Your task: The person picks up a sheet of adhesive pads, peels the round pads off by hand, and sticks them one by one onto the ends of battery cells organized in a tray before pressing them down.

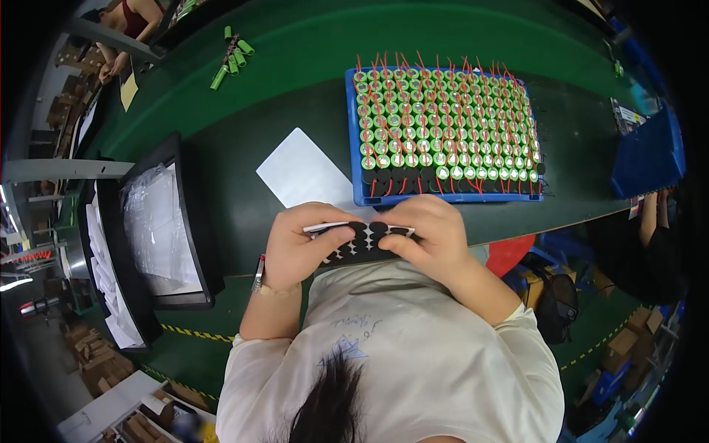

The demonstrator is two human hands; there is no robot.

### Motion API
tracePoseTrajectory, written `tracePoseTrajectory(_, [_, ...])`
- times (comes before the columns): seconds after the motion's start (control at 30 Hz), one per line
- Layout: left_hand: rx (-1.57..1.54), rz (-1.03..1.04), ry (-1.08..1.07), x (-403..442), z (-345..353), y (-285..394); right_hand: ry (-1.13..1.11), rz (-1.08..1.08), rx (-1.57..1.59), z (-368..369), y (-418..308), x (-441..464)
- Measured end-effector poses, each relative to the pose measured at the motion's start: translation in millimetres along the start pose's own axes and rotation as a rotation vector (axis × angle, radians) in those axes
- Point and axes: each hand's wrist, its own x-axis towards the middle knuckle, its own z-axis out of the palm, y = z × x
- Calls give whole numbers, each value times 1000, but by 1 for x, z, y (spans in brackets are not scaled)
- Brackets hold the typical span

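Between my two hands, close to my body at the table edge, is a sheet of round black stickers [360, 245] on white backing. My left hand [299, 236] pinches its left part, thumb on top. The right part is gripped by my right hand [428, 235], thumb and fingers closed on it. Just beyond my hands stands a blue tray [443, 198] of upright green battery cells [450, 122] with red wires on top. Black discs [402, 179] cover several cells at the front left of the tray. A white sheet of paper [306, 171] lies left of the tray.
Loose green cells [233, 57] lie at the back left of the table. A black bin with plastic-wrapped sheets [159, 229] stands at left, and a blue bin [648, 155] at right. Another person [133, 26] sits far left; a person's arm [648, 220] shows at right.
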Motion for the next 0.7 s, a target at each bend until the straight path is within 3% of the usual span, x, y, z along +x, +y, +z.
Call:
tracePoseTrajectory(0.13, [272,143,-13,8,3,9,192,142,-12,-17,-18,10])
tracePoseTrajectory(0.2, [382,265,-82,12,7,12,32,-68,-239,-29,-10,13])
tracePoseTrajectory(0.3, [419,301,-95,18,11,13,-25,-82,-246,-36,-5,14])
tracePoseTrajectory(0.43, [427,291,-116,23,13,5,-97,-47,-183,-38,3,7])
tracePoseTrajectory(0.53, [402,155,-118,28,11,2,-81,-69,-94,-46,6,7])
tracePoseTrajectory(0.63, [452,226,-167,41,7,-2,55,40,22,-71,18,15])
tracePoseTrajectory(0.7, [469,342,-221,52,4,1,62,349,-56,-82,12,21])
